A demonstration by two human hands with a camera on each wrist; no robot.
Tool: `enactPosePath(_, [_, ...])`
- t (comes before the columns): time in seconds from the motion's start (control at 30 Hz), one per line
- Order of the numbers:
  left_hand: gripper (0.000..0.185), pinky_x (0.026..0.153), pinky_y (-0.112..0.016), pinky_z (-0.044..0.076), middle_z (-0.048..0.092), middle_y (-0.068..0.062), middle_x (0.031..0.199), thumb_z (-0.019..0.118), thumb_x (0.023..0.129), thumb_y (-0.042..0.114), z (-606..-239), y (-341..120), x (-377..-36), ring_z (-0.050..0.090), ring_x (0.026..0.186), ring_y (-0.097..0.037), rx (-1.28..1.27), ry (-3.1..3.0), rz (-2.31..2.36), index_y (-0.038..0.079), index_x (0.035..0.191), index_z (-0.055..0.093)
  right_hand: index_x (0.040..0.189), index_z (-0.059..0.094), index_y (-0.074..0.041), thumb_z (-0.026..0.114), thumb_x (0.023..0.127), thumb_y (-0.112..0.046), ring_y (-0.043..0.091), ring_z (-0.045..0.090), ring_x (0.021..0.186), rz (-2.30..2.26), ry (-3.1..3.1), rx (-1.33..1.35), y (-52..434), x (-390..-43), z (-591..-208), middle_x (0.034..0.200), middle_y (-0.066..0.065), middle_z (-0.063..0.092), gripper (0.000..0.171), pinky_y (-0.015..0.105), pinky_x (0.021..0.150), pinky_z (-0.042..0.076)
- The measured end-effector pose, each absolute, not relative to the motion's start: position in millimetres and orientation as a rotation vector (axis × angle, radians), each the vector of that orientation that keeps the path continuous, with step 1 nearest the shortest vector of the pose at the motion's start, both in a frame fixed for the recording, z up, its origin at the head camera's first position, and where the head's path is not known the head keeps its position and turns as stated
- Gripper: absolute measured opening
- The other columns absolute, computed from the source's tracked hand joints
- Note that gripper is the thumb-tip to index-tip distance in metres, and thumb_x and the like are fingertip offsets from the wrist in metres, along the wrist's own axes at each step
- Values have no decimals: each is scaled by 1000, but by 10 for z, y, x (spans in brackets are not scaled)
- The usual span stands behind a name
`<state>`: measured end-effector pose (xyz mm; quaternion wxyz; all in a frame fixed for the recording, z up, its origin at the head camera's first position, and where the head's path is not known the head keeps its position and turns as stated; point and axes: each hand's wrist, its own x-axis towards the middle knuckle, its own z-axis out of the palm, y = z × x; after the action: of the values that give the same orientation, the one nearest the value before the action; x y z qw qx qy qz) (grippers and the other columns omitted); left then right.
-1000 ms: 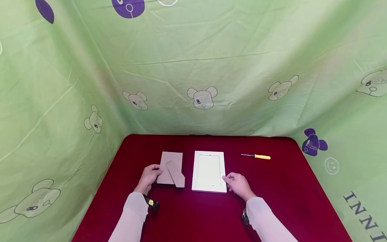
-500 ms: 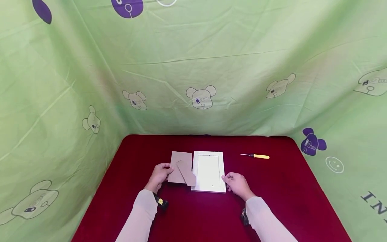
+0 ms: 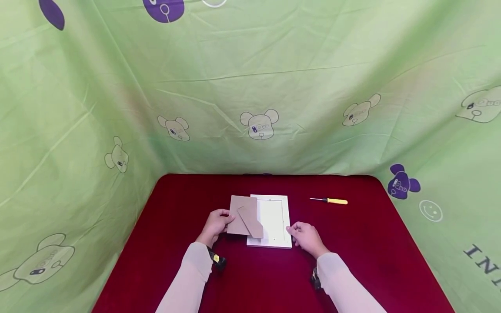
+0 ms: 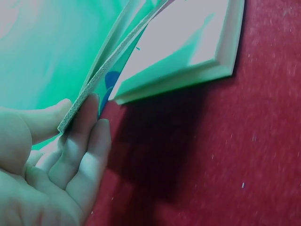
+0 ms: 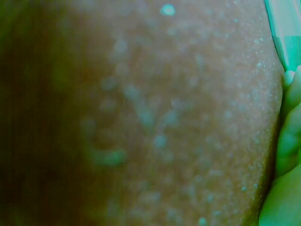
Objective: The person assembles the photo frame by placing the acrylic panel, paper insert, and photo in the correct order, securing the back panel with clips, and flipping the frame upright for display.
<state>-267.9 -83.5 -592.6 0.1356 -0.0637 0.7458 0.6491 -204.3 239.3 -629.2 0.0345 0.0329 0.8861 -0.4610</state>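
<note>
A brown backing board (image 3: pixel 237 226) with an easel leg is pinched at its left edge between the thumb and fingers of my left hand (image 3: pixel 216 224). It overlaps the left part of a white picture frame (image 3: pixel 286 217), which lies on the red tabletop. In the left wrist view the board (image 4: pixel 106 63) slants on edge, raised over the table beside the frame (image 4: pixel 188 37). At the frame's lower right edge my right hand (image 3: pixel 307 238) grips it, thumb on top. The right wrist view shows mostly blurred red cloth, with some fingers (image 5: pixel 291 141) at its right border.
A screwdriver (image 3: pixel 337 201) with a yellow handle lies to the right of the frame, toward the back. Green printed cloth (image 3: pixel 211 152) hangs behind the red table (image 3: pixel 266 278) and along both sides.
My left hand has carried the backing board rightward, from beside the picture frame to over its left part. My right hand has stayed at the frame's right edge.
</note>
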Motion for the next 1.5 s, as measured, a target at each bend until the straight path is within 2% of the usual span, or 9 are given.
enactPosePath(0.23, [24, 63, -33, 56, 68, -13, 87, 68, 91, 6, -5934, -680, -2652, 68, 72, -19, -170, 2131, 1876, -7, 110, 62, 74, 62, -15, 65, 93, -39, 17, 57, 53, -1411, 2736, 100, 2393, -2041, -6312, 60, -1, 57, 30, 33, 56, 44])
enactPosePath(0.5, [24, 58, -29, 53, 68, -11, 82, 70, 90, 9, -5965, -593, -2607, 66, 68, -17, -178, 2163, 1844, -6, 107, 63, 75, 62, -15, 65, 93, -39, 16, 57, 52, -1413, 2740, 82, 2397, -2032, -6333, 59, -1, 57, 30, 32, 56, 44])
enactPosePath(0.83, [24, 62, -33, 57, 68, -14, 85, 69, 90, 6, -5987, -448, -2612, 69, 71, -21, -168, 2113, 1905, -8, 108, 62, 76, 63, -15, 66, 93, -40, 16, 57, 52, -1397, 2743, 96, 2402, -2035, -6335, 59, -1, 57, 30, 33, 56, 43])
enactPosePath(1.5, [21, 63, -34, 57, 67, -13, 85, 69, 90, 6, -5986, -262, -2552, 68, 72, -20, -146, 2145, 1874, -6, 106, 62, 76, 63, -15, 65, 93, -39, 16, 56, 52, -1389, 2745, 99, 2426, -2011, -6333, 59, -2, 57, 29, 32, 54, 43])
